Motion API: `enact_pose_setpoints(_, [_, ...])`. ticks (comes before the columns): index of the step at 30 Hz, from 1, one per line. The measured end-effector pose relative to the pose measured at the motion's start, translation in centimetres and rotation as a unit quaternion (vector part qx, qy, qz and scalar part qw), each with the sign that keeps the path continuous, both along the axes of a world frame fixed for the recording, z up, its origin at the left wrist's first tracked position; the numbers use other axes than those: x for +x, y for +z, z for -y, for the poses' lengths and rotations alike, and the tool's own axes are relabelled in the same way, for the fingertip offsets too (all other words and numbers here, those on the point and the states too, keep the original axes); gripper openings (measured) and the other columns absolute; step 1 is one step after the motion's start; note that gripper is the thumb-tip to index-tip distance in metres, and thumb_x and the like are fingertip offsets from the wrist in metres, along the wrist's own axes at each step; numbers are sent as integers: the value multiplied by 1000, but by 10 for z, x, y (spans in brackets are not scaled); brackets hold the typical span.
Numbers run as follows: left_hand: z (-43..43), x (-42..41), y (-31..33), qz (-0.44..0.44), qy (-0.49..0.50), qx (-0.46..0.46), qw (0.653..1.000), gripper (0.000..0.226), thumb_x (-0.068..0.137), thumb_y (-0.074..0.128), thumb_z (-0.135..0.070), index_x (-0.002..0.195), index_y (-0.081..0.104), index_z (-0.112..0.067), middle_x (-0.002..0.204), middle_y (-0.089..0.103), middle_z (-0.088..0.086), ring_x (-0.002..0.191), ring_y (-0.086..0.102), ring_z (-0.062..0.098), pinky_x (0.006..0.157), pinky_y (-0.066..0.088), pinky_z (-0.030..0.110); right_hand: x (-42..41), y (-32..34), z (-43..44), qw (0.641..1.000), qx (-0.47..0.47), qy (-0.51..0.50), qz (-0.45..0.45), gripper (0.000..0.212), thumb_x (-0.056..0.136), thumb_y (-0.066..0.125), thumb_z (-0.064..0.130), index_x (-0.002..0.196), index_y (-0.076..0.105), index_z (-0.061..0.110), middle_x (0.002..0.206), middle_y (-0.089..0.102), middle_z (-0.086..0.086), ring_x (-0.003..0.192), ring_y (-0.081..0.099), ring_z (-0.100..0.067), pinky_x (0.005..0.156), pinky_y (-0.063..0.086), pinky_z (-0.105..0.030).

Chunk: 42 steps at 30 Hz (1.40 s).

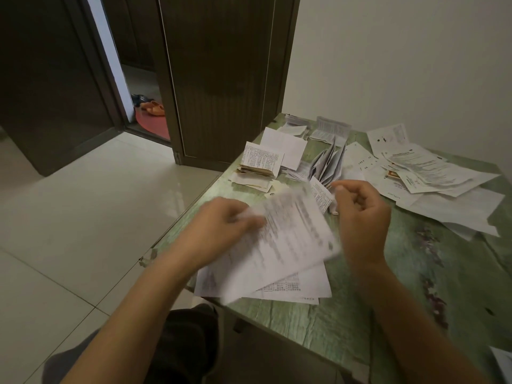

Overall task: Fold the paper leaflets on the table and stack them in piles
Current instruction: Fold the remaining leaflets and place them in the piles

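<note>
— What stands past the far left corner of the green marble-patterned table top [388, 300]?
— A dark brown ribbed wooden door panel [221, 79]. Left of it is an open doorway [144, 87], then a second dark brown panel [50, 79].
— And through the gap?
— A red floor mat [153, 123], orange slippers [153, 108] at its far edge, a pair of dark shoes [140, 98] behind them.
— The floor?
— Glossy pale square tiles [97, 203], dimly mirroring the door. A plain off-white wall [401, 56] rises behind the table's far edge. The light is dull and even.
</note>
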<state>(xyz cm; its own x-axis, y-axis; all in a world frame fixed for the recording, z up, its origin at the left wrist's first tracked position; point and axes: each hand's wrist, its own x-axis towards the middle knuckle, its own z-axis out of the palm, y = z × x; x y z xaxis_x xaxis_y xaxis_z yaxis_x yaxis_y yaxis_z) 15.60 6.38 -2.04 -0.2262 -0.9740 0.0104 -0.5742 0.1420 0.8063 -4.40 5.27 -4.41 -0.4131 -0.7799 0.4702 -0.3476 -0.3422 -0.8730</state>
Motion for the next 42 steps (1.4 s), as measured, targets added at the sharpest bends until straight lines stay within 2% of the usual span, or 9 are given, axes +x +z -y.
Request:
enact_pose_setpoints(3, [-10,2,8,-203,67,51,975,16,89,58,-28,85,69,-16,75,73,-7,65,68,9,60,53,22,-7,8,0,986,36,101,127,19,96,48,17,88,64,11,58,56,8,49,44,-8,43,34,-19])
enact_pose_setpoints(7, [-12,-11,6,-295,130,59,945,11,90,57,-18,91,66,-25,91,73,-8,81,70,12,79,56,33,-9,12,0,936,141,293,137,69,68,57,74,99,65,13,81,69,-5,65,60,-18,57,48,-26])
enact_pose_setpoints(10, [-10,-12,5,-302,147,69,940,13,92,56,-18,93,66,-26,96,73,-6,87,69,14,85,54,39,3,9,-6,913,216,340,60,43,78,69,44,106,63,12,98,73,-5,85,69,-23,75,54,-42])
enact_pose_setpoints(17, [-8,-2,7,-256,113,109,954,19,96,47,-16,95,64,-27,92,73,-7,84,70,16,79,57,40,15,5,-9,907,248,312,138,24,92,51,4,110,64,14,105,72,-2,91,70,-20,76,58,-33])
enact_pose_setpoints(24, [-10,1,13,-309,78,176,931,42,93,32,-4,67,65,-8,62,67,-1,54,65,11,47,49,20,12,10,-13,902,236,319,168,42,93,40,-4,68,66,18,72,64,10,59,57,-7,43,42,-18])
enact_pose_setpoints(28, [-9,2,14,-349,87,221,906,33,98,38,-31,94,65,-11,73,70,3,57,66,12,49,50,22,10,11,-9,897,256,319,164,52,91,38,-6,54,61,21,78,65,-1,72,62,-17,45,43,-21])
enact_pose_setpoints(34, [-7,5,3,-240,121,170,948,22,86,63,-16,107,61,-22,98,70,5,85,69,20,76,58,36,9,14,-9,900,235,325,171,39,94,31,1,83,68,10,91,66,-13,84,59,-27,75,49,-38])
enact_pose_setpoints(39, [-11,5,5,-217,54,160,962,8,86,64,-12,86,67,-20,74,73,-7,65,68,6,59,55,18,7,16,-10,888,272,367,56,29,78,56,37,92,66,13,75,67,0,71,61,-15,63,48,-24])
enact_pose_setpoints(42, [-13,-1,4,-214,48,152,964,4,83,67,-12,83,68,-15,71,72,-2,59,66,9,51,51,17,9,14,-14,844,343,412,-34,21,72,69,26,88,65,14,79,71,-1,72,67,-17,62,52,-25])
